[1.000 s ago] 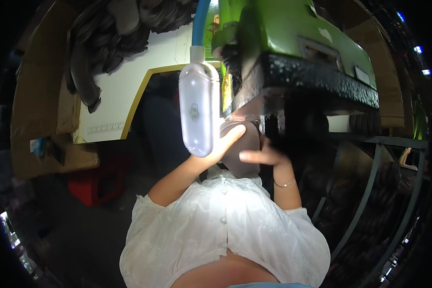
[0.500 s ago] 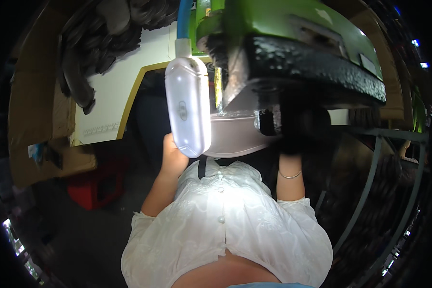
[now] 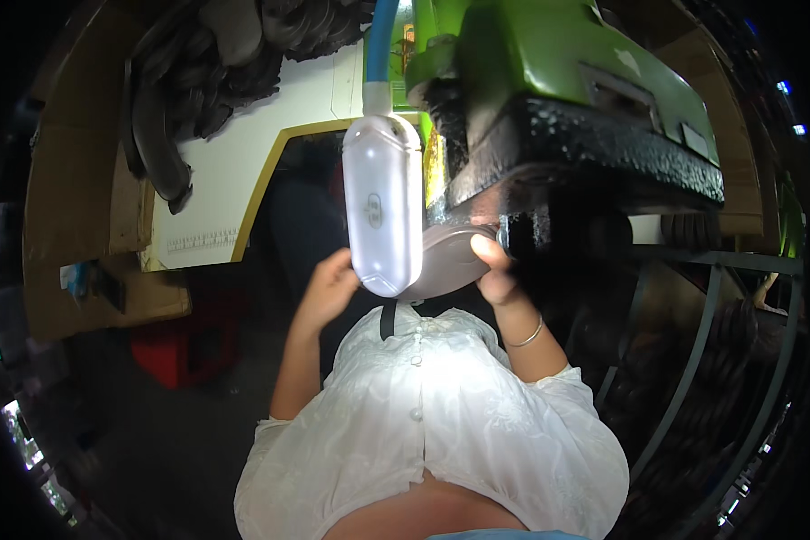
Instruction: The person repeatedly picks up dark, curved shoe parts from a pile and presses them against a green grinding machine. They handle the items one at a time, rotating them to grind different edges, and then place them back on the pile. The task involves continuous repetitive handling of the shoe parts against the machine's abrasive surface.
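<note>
A smooth grey-brown flat piece with a curved edge (image 3: 450,264) lies under the head of a green machine (image 3: 558,63) that looks like a sewing machine. My right hand (image 3: 498,272) pinches its right edge, thumb on top and the other fingers out of sight beneath or in shadow. At the left, my left hand (image 3: 331,286) is bent toward the same piece. Its fingertips go behind the lit white lamp (image 3: 382,211), so their hold cannot be seen. The lamp also covers the piece's left part.
A heap of dark curved pieces (image 3: 193,99) lies on the white table (image 3: 211,193) with its yellow edge. Cardboard (image 3: 72,180) stands at the left, above a red stool (image 3: 175,346). A metal rack (image 3: 693,342) holding dark pieces is at the right.
My right hand has come out of the machine's shadow, and its thumb now shows on the piece. The piece has turned and tilted. My left hand has shifted slightly left of the lamp.
</note>
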`<state>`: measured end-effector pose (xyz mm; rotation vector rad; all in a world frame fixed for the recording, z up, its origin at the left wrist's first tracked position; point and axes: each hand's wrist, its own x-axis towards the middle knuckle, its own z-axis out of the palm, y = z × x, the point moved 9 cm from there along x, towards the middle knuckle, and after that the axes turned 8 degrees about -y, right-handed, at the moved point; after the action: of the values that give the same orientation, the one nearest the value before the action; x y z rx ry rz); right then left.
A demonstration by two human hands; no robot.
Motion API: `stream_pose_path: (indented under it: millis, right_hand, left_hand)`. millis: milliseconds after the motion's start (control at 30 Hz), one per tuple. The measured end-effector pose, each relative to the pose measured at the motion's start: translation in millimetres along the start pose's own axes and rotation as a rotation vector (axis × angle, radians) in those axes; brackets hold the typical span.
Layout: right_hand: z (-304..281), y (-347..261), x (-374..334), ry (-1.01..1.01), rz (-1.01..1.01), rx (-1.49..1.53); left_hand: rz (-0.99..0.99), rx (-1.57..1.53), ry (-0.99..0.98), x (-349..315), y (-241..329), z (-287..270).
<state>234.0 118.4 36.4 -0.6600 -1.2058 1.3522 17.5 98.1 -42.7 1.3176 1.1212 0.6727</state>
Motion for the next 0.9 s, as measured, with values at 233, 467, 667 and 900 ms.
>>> stream_pose_path:
  millis: [233, 467, 667, 900]
  right_hand:
    - [22.4, -14.8, 34.5, -0.286, 0.391, -0.454]
    - [-88.0, -75.3, 13.5, 0.139, 0.05, -1.07]
    - [-251.3, -102.8, -85.2, 1.018, -0.124, -0.355]
    - [-253.6, -72.6, -100.2, 1.102, -0.072, -0.352]
  left_hand:
    - [-0.084, 0.49, -0.703, 10.2, -15.5, 149.1]
    - [0.374, 0.584, 0.207, 52.3, 72.9, 15.8]
    - [0.101, 0.911, 1.319, 0.8, 58.4, -252.2]
    - [0.049, 0.731, 1.275, -13.9, 48.7, -321.4]
